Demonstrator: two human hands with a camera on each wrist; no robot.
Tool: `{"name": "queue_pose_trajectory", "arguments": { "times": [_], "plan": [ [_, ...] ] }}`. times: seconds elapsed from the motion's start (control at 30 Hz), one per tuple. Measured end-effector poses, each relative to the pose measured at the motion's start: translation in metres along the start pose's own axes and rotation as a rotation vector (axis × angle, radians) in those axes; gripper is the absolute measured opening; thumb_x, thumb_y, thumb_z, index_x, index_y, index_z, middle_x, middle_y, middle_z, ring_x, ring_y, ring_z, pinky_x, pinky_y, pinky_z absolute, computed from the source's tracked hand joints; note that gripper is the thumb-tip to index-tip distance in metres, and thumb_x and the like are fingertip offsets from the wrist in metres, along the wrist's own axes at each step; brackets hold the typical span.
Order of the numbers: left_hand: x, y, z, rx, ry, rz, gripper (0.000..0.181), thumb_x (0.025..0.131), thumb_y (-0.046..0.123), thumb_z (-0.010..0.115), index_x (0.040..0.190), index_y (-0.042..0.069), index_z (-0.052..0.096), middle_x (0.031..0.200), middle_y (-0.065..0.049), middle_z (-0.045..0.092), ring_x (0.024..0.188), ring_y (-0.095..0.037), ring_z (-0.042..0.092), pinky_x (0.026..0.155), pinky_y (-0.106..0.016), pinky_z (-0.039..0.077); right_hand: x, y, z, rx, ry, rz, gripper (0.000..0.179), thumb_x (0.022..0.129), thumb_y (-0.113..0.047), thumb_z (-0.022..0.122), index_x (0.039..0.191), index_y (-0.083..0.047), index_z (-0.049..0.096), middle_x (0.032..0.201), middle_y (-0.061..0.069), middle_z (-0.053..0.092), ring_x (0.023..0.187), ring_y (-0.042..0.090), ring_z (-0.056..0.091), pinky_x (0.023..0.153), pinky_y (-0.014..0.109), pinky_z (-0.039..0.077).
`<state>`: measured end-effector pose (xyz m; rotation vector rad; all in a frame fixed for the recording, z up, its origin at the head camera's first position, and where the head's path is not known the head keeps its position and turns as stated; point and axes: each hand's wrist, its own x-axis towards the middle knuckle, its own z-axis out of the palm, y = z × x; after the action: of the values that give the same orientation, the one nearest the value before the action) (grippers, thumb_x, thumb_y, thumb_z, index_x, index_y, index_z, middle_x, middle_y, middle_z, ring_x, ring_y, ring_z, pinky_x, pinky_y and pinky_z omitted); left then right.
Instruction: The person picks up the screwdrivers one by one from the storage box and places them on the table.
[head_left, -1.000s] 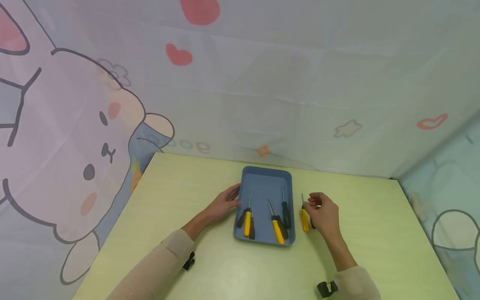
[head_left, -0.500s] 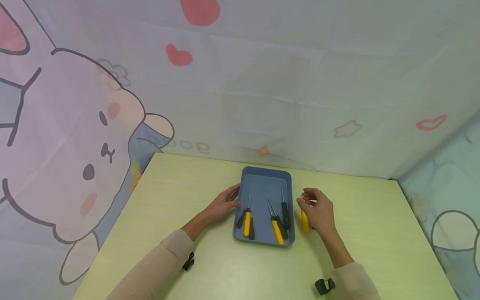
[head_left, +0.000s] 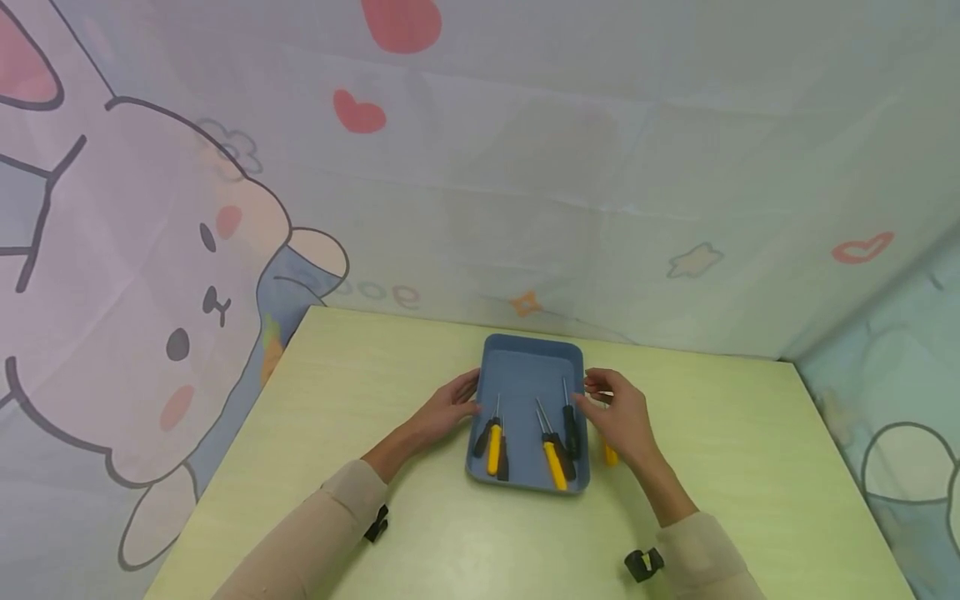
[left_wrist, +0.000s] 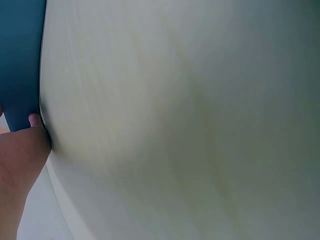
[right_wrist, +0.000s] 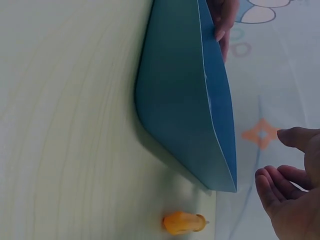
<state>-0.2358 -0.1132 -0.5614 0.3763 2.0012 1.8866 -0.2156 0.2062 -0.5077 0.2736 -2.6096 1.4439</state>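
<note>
A blue rectangular tray (head_left: 525, 367) holds several screwdrivers with yellow or black handles. One group (head_left: 493, 446) lies at its lower left, another (head_left: 557, 454) at its lower right. My left hand (head_left: 446, 410) grips the tray's left wall, its thumb at the rim; the left wrist view shows only part of this hand (left_wrist: 20, 160). My right hand (head_left: 618, 412) hovers by the tray's right rim. In the right wrist view, the thumb and loosely bent fingers of that hand (right_wrist: 295, 200) stand apart with nothing between them. Below it, a yellow-handled screwdriver (head_left: 611, 454) lies on the table, mostly hidden.
The pale wood-grain table (head_left: 375, 358) extends around the tray on all sides. A printed cloth (head_left: 525, 167) with hearts and a bunny hangs behind the table. Black wrist straps (head_left: 643, 565) sit at both sleeves.
My right hand has moved left from beside the yellow-handled screwdriver to the tray's right rim, covering more of that screwdriver. The left hand and the tray have stayed in place.
</note>
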Motion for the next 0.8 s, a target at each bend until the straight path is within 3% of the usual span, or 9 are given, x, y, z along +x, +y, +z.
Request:
{"name": "queue_pose_trajectory", "arguments": {
  "times": [0.5,0.8],
  "plan": [
    [-0.001,0.001,0.001,-0.002,0.005,-0.007,0.071,0.105,-0.002,0.054,0.167,-0.003,0.019,0.173,-0.021,0.022,0.160,-0.035,0.021,0.127,-0.050,0.026,-0.006,-0.008,0.015,0.030,-0.124,-0.074,0.045,0.093,-0.006,0.082,0.130,0.011,0.063,0.122,0.028,0.069,0.111,0.042,0.068,0.098,0.054,0.058],
    [0.000,-0.002,0.000,0.004,0.006,-0.012,0.071,0.105,-0.002,0.054,0.167,-0.002,0.020,0.173,-0.020,0.022,0.160,-0.035,0.021,0.128,-0.050,0.026,-0.009,-0.015,0.027,0.029,-0.186,-0.047,0.044,0.093,-0.008,0.082,0.131,0.007,0.064,0.121,0.023,0.071,0.105,0.034,0.072,0.094,0.045,0.061]
  ]
}}
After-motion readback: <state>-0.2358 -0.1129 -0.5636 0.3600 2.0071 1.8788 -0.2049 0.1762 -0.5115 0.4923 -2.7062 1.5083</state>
